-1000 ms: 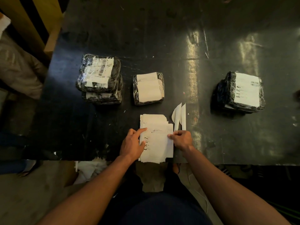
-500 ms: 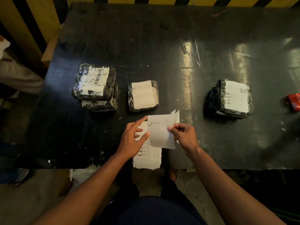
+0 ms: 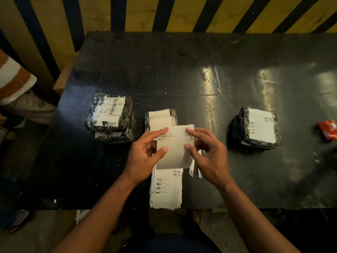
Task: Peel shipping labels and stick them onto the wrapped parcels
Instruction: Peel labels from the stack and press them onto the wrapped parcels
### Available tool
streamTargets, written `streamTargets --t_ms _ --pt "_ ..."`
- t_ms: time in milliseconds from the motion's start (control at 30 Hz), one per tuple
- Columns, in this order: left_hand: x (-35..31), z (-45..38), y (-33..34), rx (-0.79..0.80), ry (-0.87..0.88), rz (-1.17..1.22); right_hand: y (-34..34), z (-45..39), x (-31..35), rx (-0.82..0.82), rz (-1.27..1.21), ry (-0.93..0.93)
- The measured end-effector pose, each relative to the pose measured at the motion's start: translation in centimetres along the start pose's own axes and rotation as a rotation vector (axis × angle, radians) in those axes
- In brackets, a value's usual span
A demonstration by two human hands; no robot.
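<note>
Between left hand and right hand, a pinched label.

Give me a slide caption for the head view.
Both hands hold a label above the label stack.

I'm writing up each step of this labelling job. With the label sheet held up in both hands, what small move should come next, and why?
Probably peel it from its backing: left hand and right hand pinch the label sheet by its side edges, above the label stack.
</note>
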State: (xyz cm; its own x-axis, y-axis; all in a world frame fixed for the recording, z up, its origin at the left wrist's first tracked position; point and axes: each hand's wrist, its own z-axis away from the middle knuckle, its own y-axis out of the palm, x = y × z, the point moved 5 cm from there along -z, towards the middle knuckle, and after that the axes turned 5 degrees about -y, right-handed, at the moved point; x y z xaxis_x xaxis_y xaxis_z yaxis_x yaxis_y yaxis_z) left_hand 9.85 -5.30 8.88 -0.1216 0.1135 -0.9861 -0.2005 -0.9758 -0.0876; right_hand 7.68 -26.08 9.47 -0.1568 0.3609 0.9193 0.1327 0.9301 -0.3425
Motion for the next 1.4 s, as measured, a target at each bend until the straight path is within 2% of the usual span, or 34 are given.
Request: streamTargets --t_ms 67,133,433,767,1267,1333,1400 --pt "-2.2 0.7 -0.1 0.025 0.015 0.15 -0.8 -0.2 2.5 0.007 -0.057 -0.065" --pt "-4.2 1.3 -0.4 0.035 0.05 0.204 -1.5 -0.3 4.7 0.0 -0.115 -0.112" --pt "-9.4 3.1 -1.3 0.038 0.195 0.141 -4.2 -1.5 9.7 -0.138 -0.283 -0.184" --pt "-9.9 3.1 -1.5 0.047 0.229 0.085 -4.7 -2.3 10.3 -0.162 -0.198 -0.258" --pt "-9.4 2.5 -1.3 0.07 0.229 0.007 -5.0 -2.4 10.8 -0.179 -0.207 -0.243" --pt "-9.7 2.2 -1.2 -0.002 0.25 -0.112 -5.1 -2.5 11.0 -0.193 -0.231 -0.24" --pt "-10.4 2.1 -1.0 -0.141 0.31 -0.29 -5.0 -2.4 11.2 -0.201 -0.231 -0.237"
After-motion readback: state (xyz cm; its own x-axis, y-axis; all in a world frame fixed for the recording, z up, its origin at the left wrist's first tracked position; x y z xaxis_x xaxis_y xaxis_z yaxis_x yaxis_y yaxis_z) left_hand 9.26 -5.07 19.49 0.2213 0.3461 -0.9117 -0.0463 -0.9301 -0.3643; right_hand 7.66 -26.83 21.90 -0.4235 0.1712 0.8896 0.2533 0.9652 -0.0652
